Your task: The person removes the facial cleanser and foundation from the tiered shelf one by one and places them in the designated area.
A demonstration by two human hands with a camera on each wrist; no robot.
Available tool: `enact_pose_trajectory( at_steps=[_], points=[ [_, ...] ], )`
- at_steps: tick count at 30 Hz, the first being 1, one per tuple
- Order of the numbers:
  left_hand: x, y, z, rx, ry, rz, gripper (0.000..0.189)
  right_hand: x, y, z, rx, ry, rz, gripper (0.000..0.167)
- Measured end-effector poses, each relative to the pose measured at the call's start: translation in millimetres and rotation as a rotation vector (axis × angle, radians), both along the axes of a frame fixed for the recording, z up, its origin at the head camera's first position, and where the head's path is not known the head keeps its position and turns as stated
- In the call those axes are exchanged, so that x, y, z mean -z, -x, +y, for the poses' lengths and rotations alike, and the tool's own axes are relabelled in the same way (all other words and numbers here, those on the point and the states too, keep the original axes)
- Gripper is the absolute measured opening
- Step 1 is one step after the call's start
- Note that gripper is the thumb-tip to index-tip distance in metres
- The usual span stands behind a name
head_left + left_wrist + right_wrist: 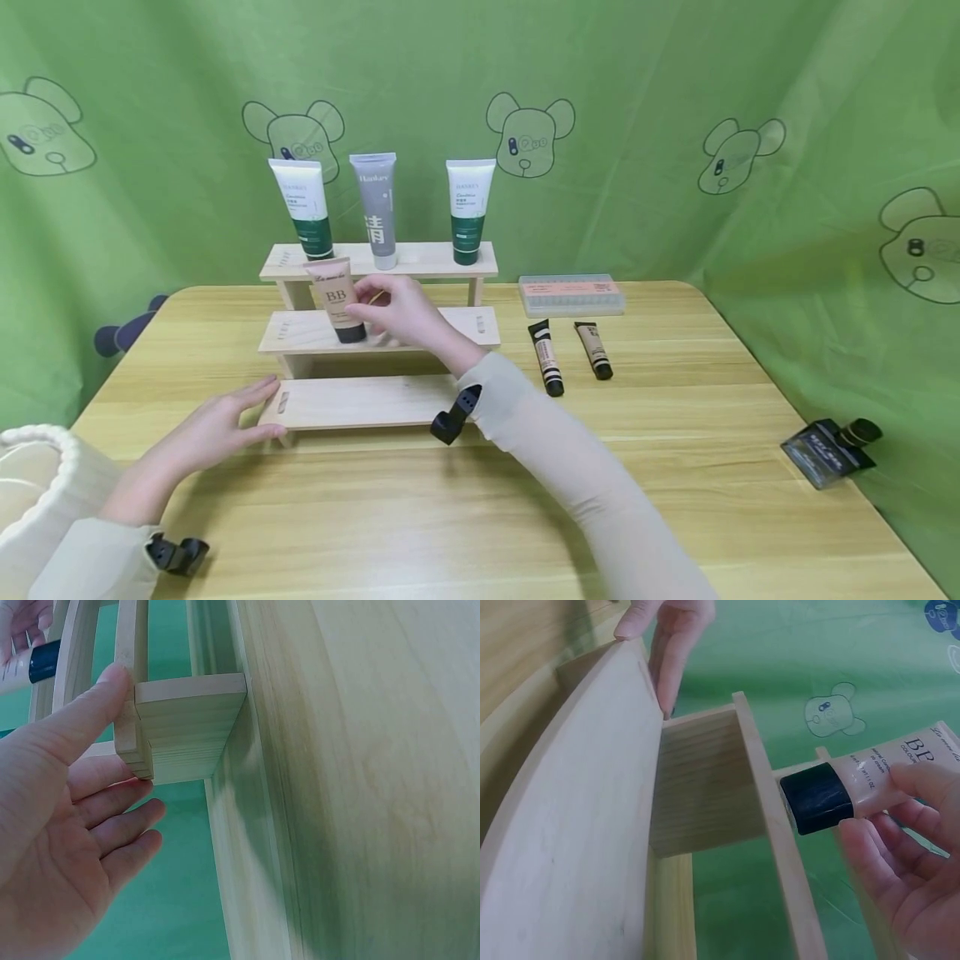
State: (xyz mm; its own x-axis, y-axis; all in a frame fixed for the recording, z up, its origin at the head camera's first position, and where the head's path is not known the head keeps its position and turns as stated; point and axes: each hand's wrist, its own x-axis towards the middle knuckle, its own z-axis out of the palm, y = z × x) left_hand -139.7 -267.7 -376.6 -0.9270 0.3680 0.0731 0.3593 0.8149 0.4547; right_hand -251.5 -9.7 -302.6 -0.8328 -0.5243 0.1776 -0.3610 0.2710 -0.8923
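A three-step wooden display stand (360, 402) stands on the table. At the left end of its lowest board is my left hand (217, 429), holding the corner between thumb and forefinger; the other fingers hang free in the left wrist view. My right hand (401, 310) pinches a pink BB cream tube (335, 292) by its side. That tube leans slightly, black cap (817, 799) down, at the middle step; whether the cap touches the board I cannot tell. On the top step stand a white-and-green tube (306, 208), a grey tube (377, 208) and another white-and-green tube (469, 208).
Right of the stand lie two small black-capped tubes, one striped (547, 358) and one beige (595, 350). Behind them is a flat clear case (572, 296). A dark bottle (828, 450) lies near the table's right edge, a white basket (63, 483) at the left front.
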Motion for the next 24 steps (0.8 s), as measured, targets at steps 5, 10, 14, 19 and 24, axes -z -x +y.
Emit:
enact_pose_trajectory(
  at_steps=[5,10,14,19,24],
  points=[
    [0.1,-0.1,0.3,0.0,-0.001,-0.003,0.074,-5.3,-0.4,20,0.019,0.004,-0.013,0.027],
    [0.1,-0.3,0.4,-0.003,-0.006,-0.009,0.074,-12.1,-2.6,46,0.056,0.078,-0.031,0.027],
    [-0.5,-1.4,0.5,-0.008,-0.012,-0.013,0.075,-17.5,-4.7,70,0.074,0.162,-0.03,0.025],
    [-1.3,-1.9,1.3,-0.013,-0.01,-0.018,0.076,-22.2,-7.1,105,0.123,0.185,-0.017,0.024],
    [-1.7,-1.9,1.5,-0.013,-0.008,-0.015,0.074,-22.2,-8.3,141,0.181,0.174,-0.009,0.024]
  ],
)
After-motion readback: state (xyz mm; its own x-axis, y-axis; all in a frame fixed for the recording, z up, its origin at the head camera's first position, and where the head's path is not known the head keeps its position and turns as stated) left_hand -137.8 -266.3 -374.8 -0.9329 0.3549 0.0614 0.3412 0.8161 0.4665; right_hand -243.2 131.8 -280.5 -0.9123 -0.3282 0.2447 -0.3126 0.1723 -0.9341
